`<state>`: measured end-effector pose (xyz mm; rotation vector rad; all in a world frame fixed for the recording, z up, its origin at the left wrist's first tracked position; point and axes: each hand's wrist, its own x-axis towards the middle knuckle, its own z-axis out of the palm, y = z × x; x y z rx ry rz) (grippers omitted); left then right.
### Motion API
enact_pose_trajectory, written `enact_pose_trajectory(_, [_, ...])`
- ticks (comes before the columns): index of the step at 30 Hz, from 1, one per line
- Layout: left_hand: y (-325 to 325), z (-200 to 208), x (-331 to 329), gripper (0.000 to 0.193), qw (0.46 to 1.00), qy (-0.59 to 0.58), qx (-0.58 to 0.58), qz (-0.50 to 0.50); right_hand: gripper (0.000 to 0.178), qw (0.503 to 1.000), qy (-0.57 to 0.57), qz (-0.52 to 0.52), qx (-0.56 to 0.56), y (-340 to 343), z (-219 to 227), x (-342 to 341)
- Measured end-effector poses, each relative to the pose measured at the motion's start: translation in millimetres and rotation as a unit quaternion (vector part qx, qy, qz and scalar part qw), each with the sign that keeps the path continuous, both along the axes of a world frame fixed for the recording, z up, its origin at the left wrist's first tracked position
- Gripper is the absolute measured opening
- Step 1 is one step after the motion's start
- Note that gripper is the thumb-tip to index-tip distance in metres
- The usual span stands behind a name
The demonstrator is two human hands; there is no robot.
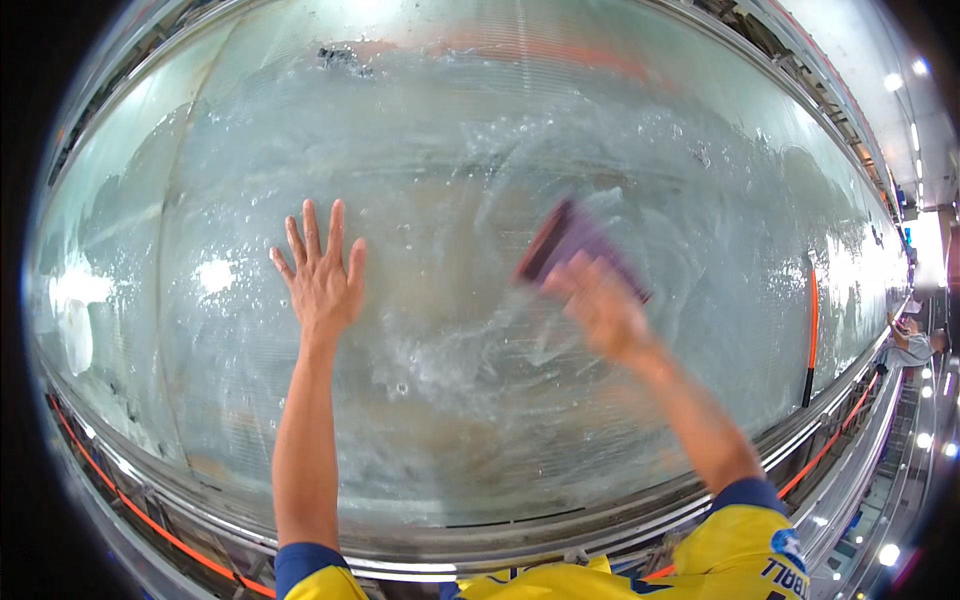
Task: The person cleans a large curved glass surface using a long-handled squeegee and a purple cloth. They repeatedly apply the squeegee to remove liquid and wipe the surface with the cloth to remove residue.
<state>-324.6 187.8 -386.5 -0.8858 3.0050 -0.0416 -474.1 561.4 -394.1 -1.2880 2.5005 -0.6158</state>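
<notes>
My left hand (328, 270) lies flat on the wet, pale grey-green surface (420, 220), its fingers spread and nothing in them. To the right, my right hand (603, 305) is smeared by motion and grips the near side of a flat purple-maroon scrubbing pad (580, 245). The pad rests tilted on the wet surface, with a darker edge on its left. Whitish swirls and bubbles of liquid surround it. My fingers partly cover the pad, so its exact make is hard to see.
An orange and black stick (812, 320) lies on the surface at the right. Small dark debris (340, 58) sits at the far left. Metal rails (440, 568) and an orange line (140, 515) border the near edge. A person (910, 345) is at the far right.
</notes>
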Motion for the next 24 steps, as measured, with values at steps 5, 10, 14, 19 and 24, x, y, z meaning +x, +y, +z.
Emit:
enact_pose_trajectory(5, [18,-1,-26,0.06,0.998,0.044,0.018,-0.045,0.042,0.974,0.134,-0.178,-0.051,-43,14,-33])
enact_pose_trajectory(10, [-8,-6,-7,0.06,0.999,0.04,0.002,0.0,0.039,0.984,-0.097,-0.118,-0.087,54,25,46])
enact_pose_trajectory(14, [18,-3,-25,0.059,0.999,0.034,0.006,-0.022,0.037,0.959,0.159,-0.232,0.033,97,6,-50])
enact_pose_trajectory(19, [-9,-14,-18,0.06,1.0,0.025,-0.006,-0.017,0.041,0.992,0.119,-0.025,-0.02,-50,12,50])
enact_pose_trajectory(24, [0,-6,-22,0.059,0.999,0.035,-0.013,-0.018,0.043,0.976,0.105,-0.18,0.058,131,15,12])
